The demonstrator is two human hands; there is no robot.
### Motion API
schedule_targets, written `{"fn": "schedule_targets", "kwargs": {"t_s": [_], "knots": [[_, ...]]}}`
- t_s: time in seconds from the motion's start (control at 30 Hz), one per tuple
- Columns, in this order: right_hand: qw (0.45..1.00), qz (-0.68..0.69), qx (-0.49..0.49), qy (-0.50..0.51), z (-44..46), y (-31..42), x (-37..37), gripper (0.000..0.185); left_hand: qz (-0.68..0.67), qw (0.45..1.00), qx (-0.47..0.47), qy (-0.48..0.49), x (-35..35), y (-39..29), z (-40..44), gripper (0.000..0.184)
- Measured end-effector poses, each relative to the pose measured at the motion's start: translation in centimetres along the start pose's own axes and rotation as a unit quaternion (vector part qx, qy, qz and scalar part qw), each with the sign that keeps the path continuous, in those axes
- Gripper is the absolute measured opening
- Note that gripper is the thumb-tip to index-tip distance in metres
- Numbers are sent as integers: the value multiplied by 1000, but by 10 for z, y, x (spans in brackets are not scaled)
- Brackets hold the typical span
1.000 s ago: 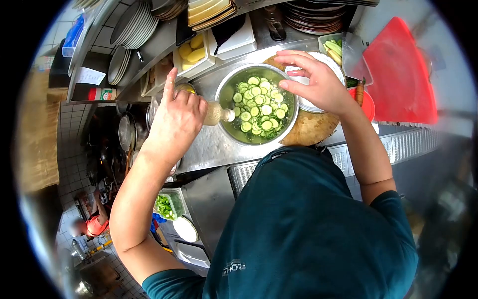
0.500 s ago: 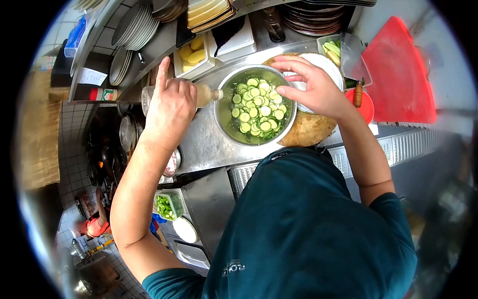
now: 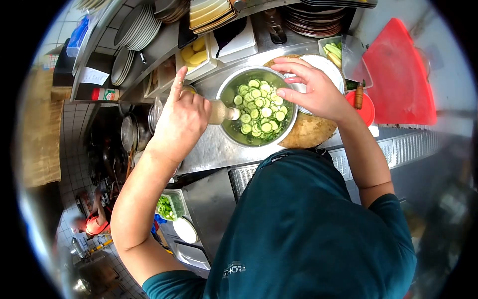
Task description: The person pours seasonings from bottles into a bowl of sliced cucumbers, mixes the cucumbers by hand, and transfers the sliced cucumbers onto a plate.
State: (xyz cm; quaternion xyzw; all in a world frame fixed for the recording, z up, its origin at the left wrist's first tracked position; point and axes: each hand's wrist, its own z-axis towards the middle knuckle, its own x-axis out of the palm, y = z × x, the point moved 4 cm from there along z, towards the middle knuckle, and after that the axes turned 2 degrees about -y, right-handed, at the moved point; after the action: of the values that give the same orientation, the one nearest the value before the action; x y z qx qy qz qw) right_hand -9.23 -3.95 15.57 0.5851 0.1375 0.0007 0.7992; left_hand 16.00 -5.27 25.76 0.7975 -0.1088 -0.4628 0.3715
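My left hand [image 3: 181, 117] is wrapped round a clear bottle [image 3: 219, 112] of pale, cloudy contents, its index finger stretched out. The bottle lies tilted, with its mouth over the left side of a metal mixing bowl [image 3: 222, 127]. Inside the bowl are many sliced cucumber rounds [image 3: 259, 107]. At the bowl's right rim, my right hand [image 3: 313, 89] has its fingers and thumb apart, the thumb reaching over the inside edge. Whether it presses on the rim, I cannot tell. Under and beside the bowl is a round wooden chopping board [image 3: 311, 130].
A white plate [image 3: 331, 70] and a red bowl [image 3: 367, 107] with a wooden-handled tool [image 3: 358, 94] are on the right. A red board [image 3: 398, 79] leans behind. Peeled potatoes [image 3: 195, 54] sit in a white container. Stacked plates fill the shelf. Another person [image 3: 97, 224] is at lower left.
My left hand has moved right with the bottle, bringing its mouth from the bowl's rim to over the cucumber slices. My right hand has stayed at the rim.
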Motion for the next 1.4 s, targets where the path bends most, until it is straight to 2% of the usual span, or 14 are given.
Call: {"fn": "schedule_targets", "kwargs": {"t_s": [0.07,0.27,0.4,0.47,0.53,0.63,0.73,0.87,0.93,1.03,1.17,1.2,1.3,1.4], "knots": [[1000,-3,-2,1,-2,1,-1,48,20,993,3,-120,6,-3,0,6],[1000,2,10,-1,-3,-3,0,48,-14,997,-40,65,-1,6,7,18],[999,-32,23,5,-4,-12,2,50,35,994,-84,-67,0,18,5,13],[997,-68,21,2,-4,-19,7,51,31,996,-72,46,-2,17,1,16],[976,-209,10,67,-8,-34,27,56,6,988,-61,141,-2,16,-1,19],[896,-332,75,284,-17,-71,89,81,13,992,-83,92,1,19,-6,20],[830,-393,127,375,-16,-100,132,96,41,996,-76,-18,5,18,-9,16],[785,-508,107,339,8,-134,145,102,-2,998,-47,39,1,8,-6,11],[821,-509,85,246,20,-161,153,84,-15,998,-46,48,2,4,-8,8],[902,-336,164,217,35,-168,131,62,-19,997,-55,45,1,4,-11,8],[891,-360,226,158,38,-125,115,62,29,995,-73,-55,14,4,-12,9],[886,-414,149,144,32,-119,125,63,49,992,-75,-87,16,5,-11,9],[837,-523,-5,163,16,-115,151,69,8,997,-65,35,19,6,-7,10],[816,-514,23,263,12,-129,160,74,0,994,-54,94,16,6,-7,10]]}}
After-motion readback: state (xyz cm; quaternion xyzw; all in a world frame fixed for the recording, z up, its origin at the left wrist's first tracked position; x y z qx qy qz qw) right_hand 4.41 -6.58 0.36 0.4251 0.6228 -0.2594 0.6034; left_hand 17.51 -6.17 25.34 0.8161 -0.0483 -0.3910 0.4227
